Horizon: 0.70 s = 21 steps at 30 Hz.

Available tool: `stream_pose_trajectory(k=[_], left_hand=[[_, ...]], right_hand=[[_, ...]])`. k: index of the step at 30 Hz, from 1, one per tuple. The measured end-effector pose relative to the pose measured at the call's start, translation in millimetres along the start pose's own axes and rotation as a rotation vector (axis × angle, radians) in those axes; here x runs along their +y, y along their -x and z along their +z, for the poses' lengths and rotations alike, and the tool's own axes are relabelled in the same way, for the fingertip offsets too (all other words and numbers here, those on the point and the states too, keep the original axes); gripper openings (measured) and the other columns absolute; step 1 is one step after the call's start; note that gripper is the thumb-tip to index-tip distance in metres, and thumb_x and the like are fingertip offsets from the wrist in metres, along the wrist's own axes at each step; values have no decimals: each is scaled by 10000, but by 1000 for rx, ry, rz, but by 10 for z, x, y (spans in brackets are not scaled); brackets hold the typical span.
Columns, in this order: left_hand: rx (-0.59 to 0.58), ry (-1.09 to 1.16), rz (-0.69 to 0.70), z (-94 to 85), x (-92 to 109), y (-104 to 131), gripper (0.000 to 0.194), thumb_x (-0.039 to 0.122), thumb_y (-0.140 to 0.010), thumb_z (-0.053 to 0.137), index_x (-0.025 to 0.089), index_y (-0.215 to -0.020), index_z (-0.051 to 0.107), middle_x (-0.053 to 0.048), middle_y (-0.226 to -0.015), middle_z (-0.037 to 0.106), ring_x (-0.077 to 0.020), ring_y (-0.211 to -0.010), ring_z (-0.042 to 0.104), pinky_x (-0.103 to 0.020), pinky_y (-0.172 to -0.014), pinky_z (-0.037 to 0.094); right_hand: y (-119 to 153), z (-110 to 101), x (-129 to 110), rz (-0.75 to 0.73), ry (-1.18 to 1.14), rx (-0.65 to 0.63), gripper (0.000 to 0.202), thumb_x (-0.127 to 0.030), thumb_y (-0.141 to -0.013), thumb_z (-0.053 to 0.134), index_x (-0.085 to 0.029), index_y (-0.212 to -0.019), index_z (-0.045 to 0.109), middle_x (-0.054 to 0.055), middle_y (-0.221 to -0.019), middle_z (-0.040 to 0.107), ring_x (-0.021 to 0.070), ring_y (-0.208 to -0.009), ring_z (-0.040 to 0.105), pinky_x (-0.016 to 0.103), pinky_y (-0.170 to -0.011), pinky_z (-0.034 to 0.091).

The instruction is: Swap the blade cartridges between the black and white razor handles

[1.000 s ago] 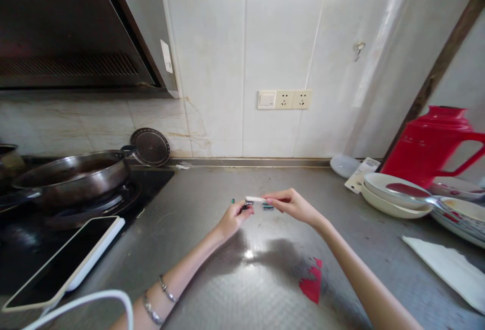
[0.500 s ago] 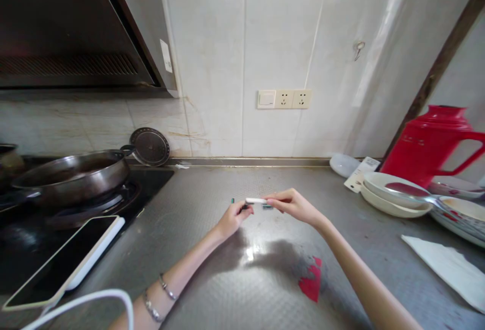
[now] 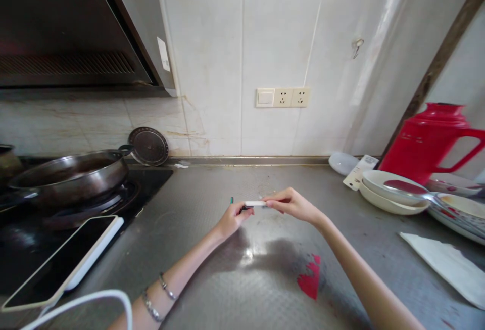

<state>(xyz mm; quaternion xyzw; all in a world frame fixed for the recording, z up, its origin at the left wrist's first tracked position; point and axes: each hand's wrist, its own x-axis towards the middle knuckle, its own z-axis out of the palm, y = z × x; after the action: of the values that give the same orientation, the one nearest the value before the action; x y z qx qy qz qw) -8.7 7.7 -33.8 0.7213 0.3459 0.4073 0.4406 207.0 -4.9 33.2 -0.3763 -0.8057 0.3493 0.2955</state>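
Note:
Over the middle of the metal counter (image 3: pixel 182 249), my left hand (image 3: pixel 231 219) is closed around a small dark object. A thin teal end (image 3: pixel 232 200) sticks up behind that hand. Between my hands lies a short, slim white stick-shaped piece (image 3: pixel 254 203), roughly level, its kind too small to make out. My left fingertips are at its left end. The fingers of my right hand (image 3: pixel 290 204) pinch its right end from above. My fingers hide how the white piece and the dark object relate.
To the left, a steel pan (image 3: pixel 71 171) sits on the black stove, near a phone (image 3: pixel 62 259) and a white cable (image 3: pixel 94 293). A red thermos jug (image 3: pixel 426 140), stacked bowls (image 3: pixel 394 201) and white paper (image 3: pixel 443 264) are right. A red patch (image 3: pixel 310 280) marks the counter.
The white piece has tipped slightly between my fingers, and the dark-teal part seen beneath it earlier is now mostly out of sight. Both hands stay in nearly the same place.

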Motion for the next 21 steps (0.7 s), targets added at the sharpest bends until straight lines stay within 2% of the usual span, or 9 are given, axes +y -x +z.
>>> stream_pose_trajectory(k=[6,11,16,21], left_hand=[[-13,17,-9,-2,36,19,236,359,-773,518,135,-736,583,27,-588,425,-99,-559,350,-229,-539,253],[-13,19,-10,8,48,26,245,372,-764,528,136,-745,590,30,-568,407,-100,-553,339,-230,-531,245],[-24,15,-15,19,65,33,245,375,-761,529,139,-721,585,27,-565,413,-104,-562,345,-234,-543,250],[-22,31,6,40,106,44,227,356,-751,537,138,-714,590,17,-581,450,-109,-570,364,-241,-556,264]], right_hand=[[7,-45,11,-13,68,71,501,-525,-809,497,-115,-1006,708,-2,-543,517,79,-499,329,209,-443,272],[4,-42,34,-1,6,-2,509,-524,-801,513,-117,-1051,689,-5,-534,504,82,-498,351,204,-441,295],[-1,-48,78,-9,40,54,504,-527,-800,511,-113,-1014,705,-3,-533,505,80,-501,332,203,-439,282],[-2,-15,49,-24,-11,-5,496,-513,-803,519,-127,-1069,681,-24,-501,453,78,-495,350,196,-445,307]])
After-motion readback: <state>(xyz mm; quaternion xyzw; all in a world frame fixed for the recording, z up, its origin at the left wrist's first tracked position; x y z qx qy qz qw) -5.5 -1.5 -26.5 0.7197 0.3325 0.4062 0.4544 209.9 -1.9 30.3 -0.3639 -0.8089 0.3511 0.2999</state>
